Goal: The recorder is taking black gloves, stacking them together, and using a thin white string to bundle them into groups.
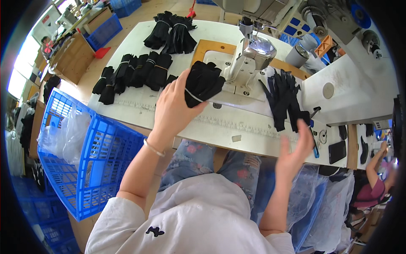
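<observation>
At far left I see a blue plastic crate point(105, 146) tilted beside the bench point(249, 137), clear plastic bagging point(76, 139) inside it. Next, a row of banded black bundles point(139, 70) lies on the white top, with two larger black bundles point(173, 34) behind. My left hand point(175, 101) has its grip closed around a black bundle point(205, 82) with a pale band, held in front of the sewing machine point(253, 55). Right of the machine, loose black strips point(281, 95) fan out. My right hand point(296, 148) is blurred, its grip open, fingertips at their near end; I can't tell whether they touch. Beyond it lie a blue-handled tool point(316, 149) and a dark flat rectangle point(337, 152).
</observation>
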`<control>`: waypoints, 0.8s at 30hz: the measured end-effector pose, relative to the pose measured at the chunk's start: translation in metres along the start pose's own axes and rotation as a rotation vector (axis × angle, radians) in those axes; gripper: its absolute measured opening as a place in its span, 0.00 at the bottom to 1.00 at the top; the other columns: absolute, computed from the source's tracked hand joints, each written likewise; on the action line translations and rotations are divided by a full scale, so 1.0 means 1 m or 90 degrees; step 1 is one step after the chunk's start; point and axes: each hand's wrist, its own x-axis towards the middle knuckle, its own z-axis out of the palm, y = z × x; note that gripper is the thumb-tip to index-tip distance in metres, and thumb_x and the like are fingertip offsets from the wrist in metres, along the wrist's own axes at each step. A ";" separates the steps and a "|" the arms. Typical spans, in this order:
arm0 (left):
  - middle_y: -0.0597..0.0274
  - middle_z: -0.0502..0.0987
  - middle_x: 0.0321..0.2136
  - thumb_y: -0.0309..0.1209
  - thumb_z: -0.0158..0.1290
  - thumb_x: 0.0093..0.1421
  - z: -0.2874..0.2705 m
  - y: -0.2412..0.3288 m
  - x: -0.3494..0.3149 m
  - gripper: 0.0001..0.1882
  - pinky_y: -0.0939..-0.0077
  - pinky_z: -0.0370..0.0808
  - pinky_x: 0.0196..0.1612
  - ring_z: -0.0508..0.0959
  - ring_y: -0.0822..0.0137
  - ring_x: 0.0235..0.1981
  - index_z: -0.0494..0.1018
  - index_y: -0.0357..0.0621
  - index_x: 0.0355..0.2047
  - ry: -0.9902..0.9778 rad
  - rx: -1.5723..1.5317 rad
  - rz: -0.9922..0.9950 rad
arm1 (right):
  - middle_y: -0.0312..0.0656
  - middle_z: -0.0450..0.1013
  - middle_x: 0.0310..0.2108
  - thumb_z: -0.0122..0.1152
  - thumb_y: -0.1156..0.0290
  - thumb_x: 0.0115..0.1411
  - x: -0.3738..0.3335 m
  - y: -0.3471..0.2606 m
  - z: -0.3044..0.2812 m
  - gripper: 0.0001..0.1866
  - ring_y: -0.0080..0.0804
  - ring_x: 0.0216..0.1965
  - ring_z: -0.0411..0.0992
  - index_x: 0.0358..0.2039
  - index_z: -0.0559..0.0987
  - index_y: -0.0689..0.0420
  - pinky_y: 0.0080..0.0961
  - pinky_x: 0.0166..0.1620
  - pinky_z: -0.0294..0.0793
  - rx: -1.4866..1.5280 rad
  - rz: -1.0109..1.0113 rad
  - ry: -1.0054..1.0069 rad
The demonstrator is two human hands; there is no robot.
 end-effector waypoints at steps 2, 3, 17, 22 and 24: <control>0.49 0.73 0.49 0.35 0.68 0.43 -0.004 0.007 -0.010 0.45 0.61 0.68 0.57 0.72 0.51 0.53 0.61 0.46 0.62 -0.002 -0.073 0.006 | 0.49 0.65 0.58 0.66 0.66 0.54 0.001 -0.038 0.010 0.33 0.49 0.58 0.62 0.59 0.66 0.60 0.41 0.61 0.57 0.223 -0.051 -0.122; 0.49 0.73 0.49 0.33 0.68 0.43 -0.007 0.009 -0.016 0.45 0.62 0.69 0.56 0.72 0.51 0.53 0.61 0.46 0.61 0.002 -0.143 0.005 | 0.49 0.64 0.59 0.68 0.67 0.53 0.007 -0.059 0.018 0.35 0.49 0.58 0.62 0.60 0.66 0.61 0.40 0.61 0.57 0.301 -0.036 -0.156; 0.57 0.72 0.49 0.36 0.67 0.39 -0.006 0.005 -0.035 0.46 0.64 0.69 0.50 0.72 0.55 0.45 0.63 0.44 0.60 -0.053 0.035 0.129 | 0.40 0.66 0.47 0.73 0.75 0.46 0.015 -0.106 0.071 0.25 0.37 0.36 0.74 0.45 0.72 0.53 0.28 0.35 0.76 0.375 -0.099 -0.172; 0.57 0.71 0.51 0.33 0.65 0.37 -0.007 0.007 -0.035 0.46 0.63 0.66 0.56 0.71 0.54 0.50 0.63 0.46 0.61 -0.093 0.039 0.087 | 0.37 0.70 0.36 0.71 0.68 0.46 0.019 -0.108 0.064 0.23 0.38 0.35 0.74 0.44 0.74 0.52 0.31 0.33 0.74 0.286 -0.195 -0.221; 0.60 0.72 0.49 0.38 0.66 0.37 -0.005 0.010 -0.036 0.45 0.62 0.66 0.54 0.72 0.58 0.47 0.66 0.47 0.59 -0.063 0.087 0.138 | 0.38 0.71 0.36 0.70 0.68 0.47 0.029 -0.104 0.062 0.23 0.39 0.35 0.73 0.44 0.74 0.52 0.32 0.34 0.73 0.338 -0.162 -0.307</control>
